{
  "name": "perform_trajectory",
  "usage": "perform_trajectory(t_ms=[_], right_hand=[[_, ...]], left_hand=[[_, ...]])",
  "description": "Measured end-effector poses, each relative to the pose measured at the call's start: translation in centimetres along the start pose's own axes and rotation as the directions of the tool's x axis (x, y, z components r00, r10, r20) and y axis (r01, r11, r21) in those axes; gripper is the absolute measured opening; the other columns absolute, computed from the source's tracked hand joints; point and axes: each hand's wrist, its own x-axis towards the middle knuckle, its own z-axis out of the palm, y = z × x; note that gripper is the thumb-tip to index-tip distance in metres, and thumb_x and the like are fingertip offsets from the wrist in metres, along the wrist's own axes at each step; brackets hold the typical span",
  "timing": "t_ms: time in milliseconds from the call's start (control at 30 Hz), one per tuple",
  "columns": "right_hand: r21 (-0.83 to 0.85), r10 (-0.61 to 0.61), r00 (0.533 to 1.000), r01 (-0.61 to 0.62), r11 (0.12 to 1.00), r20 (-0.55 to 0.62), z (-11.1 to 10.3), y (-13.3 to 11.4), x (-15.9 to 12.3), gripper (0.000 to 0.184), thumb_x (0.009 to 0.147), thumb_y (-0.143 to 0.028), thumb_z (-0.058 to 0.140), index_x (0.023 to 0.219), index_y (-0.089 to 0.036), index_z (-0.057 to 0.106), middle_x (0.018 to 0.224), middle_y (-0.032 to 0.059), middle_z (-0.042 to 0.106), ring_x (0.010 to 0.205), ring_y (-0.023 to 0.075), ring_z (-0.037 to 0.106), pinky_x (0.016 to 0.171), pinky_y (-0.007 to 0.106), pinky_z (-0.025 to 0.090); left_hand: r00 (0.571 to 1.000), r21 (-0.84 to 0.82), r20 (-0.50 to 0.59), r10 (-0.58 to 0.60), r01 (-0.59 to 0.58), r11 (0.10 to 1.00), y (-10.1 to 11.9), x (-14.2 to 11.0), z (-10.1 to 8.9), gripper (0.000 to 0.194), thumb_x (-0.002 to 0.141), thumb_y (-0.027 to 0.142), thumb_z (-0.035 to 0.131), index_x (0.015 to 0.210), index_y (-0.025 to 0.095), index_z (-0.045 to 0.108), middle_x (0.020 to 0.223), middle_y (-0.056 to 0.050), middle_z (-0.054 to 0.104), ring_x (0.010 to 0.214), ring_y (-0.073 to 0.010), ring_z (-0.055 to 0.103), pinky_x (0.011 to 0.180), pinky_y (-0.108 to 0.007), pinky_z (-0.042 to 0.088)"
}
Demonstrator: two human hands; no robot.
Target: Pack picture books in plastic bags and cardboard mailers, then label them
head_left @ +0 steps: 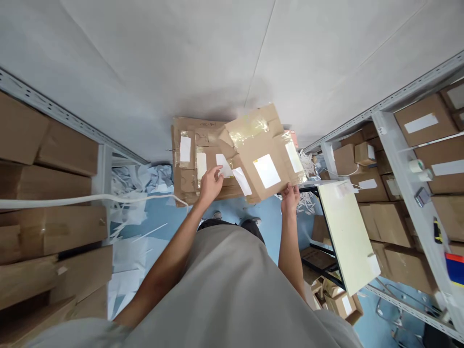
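Note:
My right hand (pixel 290 198) pinches the lower right edge of a flattened cardboard box (pixel 259 145), which is tilted and has clear tape and white paper labels on it. Behind and left of it stands a larger stack of flattened cardboard (pixel 210 130), also with white labels, by the grey wall. My left hand (pixel 212 183) is in front of this stack, fingers apart and slightly bent, with nothing in them. A white label (pixel 224 165) is just beyond its fingertips; I cannot tell whether they touch.
Shelves of brown boxes (pixel 72 227) line the left side, and more boxes (pixel 395 217) fill the right shelves. A pale-topped table (pixel 348 232) stands at my right. Paper scraps (pixel 126 275) litter the blue floor. A white cable (pixel 90 197) crosses the left.

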Motion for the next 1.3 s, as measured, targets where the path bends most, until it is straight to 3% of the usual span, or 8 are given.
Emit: perform_trajectory(t_ms=[300,433,567,667,800,867,1100,1300], right_hand=[[0.011,0.004,0.977,-0.002,1.000,-0.215,-6.9,-0.2,-0.8,0.042,0.078,-0.054,0.087,0.101,-0.026,0.065,0.095,0.0002,0.079,0.084,0.0172,0.072,0.073,0.029,0.059],[-0.036,-0.062,0.965,0.054,0.998,-0.253,-9.9,-1.1,-1.3,0.049,0.076,-0.063,0.086,0.098,-0.026,0.063,0.093,-0.0004,0.076,0.085,0.0180,0.070,0.074,0.029,0.055],[-0.130,-0.131,0.944,0.095,0.987,-0.304,-13.7,-2.5,-2.4,0.052,0.078,-0.069,0.084,0.099,-0.025,0.066,0.092,0.0004,0.076,0.089,0.0196,0.070,0.077,0.030,0.056],[-0.138,-0.156,0.916,0.112,0.984,-0.369,-16.9,-3.1,-3.9,0.055,0.078,-0.070,0.085,0.105,-0.024,0.071,0.097,0.0022,0.079,0.092,0.0213,0.073,0.080,0.032,0.059],[-0.144,-0.169,0.889,0.118,0.983,-0.425,-21.4,-3.0,-5.6,0.059,0.078,-0.072,0.083,0.109,-0.024,0.072,0.104,0.0048,0.080,0.097,0.0232,0.074,0.085,0.035,0.061],[-0.120,-0.158,0.878,0.116,0.986,-0.451,-23.7,-2.7,-5.9,0.059,0.077,-0.072,0.084,0.110,-0.025,0.071,0.107,0.0045,0.080,0.099,0.0233,0.075,0.087,0.036,0.062],[-0.047,-0.129,0.893,0.120,0.992,-0.431,-31.1,-2.7,-3.3,0.055,0.083,-0.067,0.083,0.120,-0.027,0.073,0.125,0.0069,0.082,0.118,0.0244,0.077,0.101,0.039,0.064],[0.063,-0.101,0.914,0.136,0.989,-0.393,-38.0,-4.4,0.9,0.049,0.079,-0.051,0.084,0.121,-0.030,0.072,0.120,0.0030,0.084,0.116,0.0221,0.078,0.105,0.037,0.061]], left_hand=[[0.995,-0.140,0.098,0.007,0.007,0.990,1.5,1.9,5.2,0.041,0.100,0.029,0.068,0.141,0.022,0.072,0.146,-0.016,0.077,0.122,-0.0294,0.080,0.109,-0.047,0.068],[0.994,-0.110,0.082,0.066,-0.057,0.992,2.9,3.0,6.5,0.053,0.102,0.035,0.072,0.152,0.020,0.066,0.159,-0.021,0.069,0.145,-0.0363,0.069,0.127,-0.055,0.056],[0.972,-0.134,0.207,0.113,-0.087,0.987,4.3,3.7,8.9,0.063,0.100,0.045,0.078,0.156,0.019,0.066,0.166,-0.023,0.065,0.157,-0.0399,0.061,0.137,-0.059,0.046],[0.916,-0.209,0.377,0.136,-0.059,0.976,5.5,3.0,11.9,0.064,0.097,0.050,0.080,0.153,0.020,0.068,0.161,-0.020,0.071,0.150,-0.0374,0.068,0.131,-0.054,0.053],[0.769,-0.319,0.603,0.210,-0.009,0.948,7.4,0.9,16.0,0.053,0.094,0.055,0.075,0.133,0.020,0.075,0.137,-0.016,0.083,0.130,-0.0346,0.078,0.118,-0.050,0.060],[0.721,-0.336,0.658,0.216,0.025,0.941,8.3,-0.4,17.9,0.046,0.090,0.053,0.075,0.122,0.020,0.075,0.125,-0.014,0.086,0.120,-0.0329,0.081,0.111,-0.047,0.063],[0.710,-0.318,0.679,0.190,0.051,0.947,11.1,-3.5,25.4,0.037,0.083,0.047,0.075,0.111,0.022,0.071,0.112,-0.009,0.084,0.113,-0.0300,0.079,0.108,-0.044,0.061],[0.685,-0.303,0.704,0.189,0.048,0.952,14.4,-5.8,34.1,0.045,0.081,0.047,0.076,0.118,0.023,0.070,0.122,-0.010,0.084,0.118,-0.0306,0.077,0.109,-0.044,0.060]])
